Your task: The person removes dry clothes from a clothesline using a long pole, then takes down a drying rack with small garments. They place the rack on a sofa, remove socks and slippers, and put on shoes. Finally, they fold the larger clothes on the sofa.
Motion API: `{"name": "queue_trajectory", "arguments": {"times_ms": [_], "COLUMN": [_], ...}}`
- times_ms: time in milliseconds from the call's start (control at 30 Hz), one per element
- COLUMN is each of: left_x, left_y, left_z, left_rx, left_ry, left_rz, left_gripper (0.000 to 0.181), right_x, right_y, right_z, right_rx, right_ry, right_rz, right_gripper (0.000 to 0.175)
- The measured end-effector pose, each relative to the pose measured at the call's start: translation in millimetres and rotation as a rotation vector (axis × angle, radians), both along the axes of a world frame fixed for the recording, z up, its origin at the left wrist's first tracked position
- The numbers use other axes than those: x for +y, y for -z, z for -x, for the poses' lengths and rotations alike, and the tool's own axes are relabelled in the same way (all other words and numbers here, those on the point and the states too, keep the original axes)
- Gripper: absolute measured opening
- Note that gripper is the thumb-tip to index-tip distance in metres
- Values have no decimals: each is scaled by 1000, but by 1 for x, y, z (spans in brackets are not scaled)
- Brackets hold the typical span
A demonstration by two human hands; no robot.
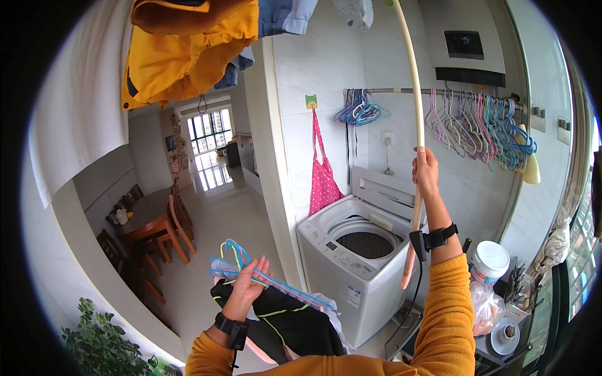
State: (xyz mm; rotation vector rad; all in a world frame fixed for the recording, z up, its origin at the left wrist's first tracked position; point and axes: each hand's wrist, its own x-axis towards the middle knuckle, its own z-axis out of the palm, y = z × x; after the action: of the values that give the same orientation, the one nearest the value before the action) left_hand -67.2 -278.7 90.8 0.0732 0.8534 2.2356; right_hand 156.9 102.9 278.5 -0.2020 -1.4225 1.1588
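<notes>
My right hand (426,173) is wrapped around a long pale wooden pole (412,84), held nearly upright. The pole's top runs out of view, and its lower end hangs beside the washing machine (350,282). At lower centre, my left hand (254,278) carries blue and yellow-green clothes hangers (235,251), its fingers partly extended. From these hangers droop a black garment with lime piping (301,329) and a pale ruffled one (324,301), with bits of pink cloth showing underneath. Overhead hang yellow-orange clothing (183,61) and blue denim clothing (284,19); whatever holds them up is out of view.
The washing machine's lid (388,192) is raised. Many-coloured hangers (470,127) line a wall rail (385,90) under a water heater (465,37). A pink apron (324,183) hangs from a hook. At right is a white bucket (490,258); at lower left, a leafy plant (101,338).
</notes>
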Motion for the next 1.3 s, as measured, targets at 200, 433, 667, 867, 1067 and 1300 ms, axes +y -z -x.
{"name": "queue_trajectory", "arguments": {"times_ms": [200, 433, 667, 867, 1067, 1300], "left_x": [-12, -25, -36, -47, -69, -105], "left_y": [1, 0, 5, 12, 12, 11], "left_z": [2, 1, -13, -32, -55, -91], "left_rx": [21, -3, -19, -46, -48, -43], "left_ry": [28, 77, 204, 272, 255, 160], "left_rz": [-19, -46, -53, -32, -70, -54], "left_gripper": [18, 16, 17, 16, 17, 14], "right_x": [-36, -95, -155, -197, -234, -257], "right_y": [24, 89, 168, 204, 170, 230], "right_z": [-9, -44, -94, -140, -198, -237], "right_rx": [15, 31, 59, -129, -34, -330], "right_ry": [34, 27, -13, -50, -86, 161], "right_rz": [-11, 48, 58, 192, 174, 288], "right_gripper": [25, 23, 20, 22, 20, 29]}}
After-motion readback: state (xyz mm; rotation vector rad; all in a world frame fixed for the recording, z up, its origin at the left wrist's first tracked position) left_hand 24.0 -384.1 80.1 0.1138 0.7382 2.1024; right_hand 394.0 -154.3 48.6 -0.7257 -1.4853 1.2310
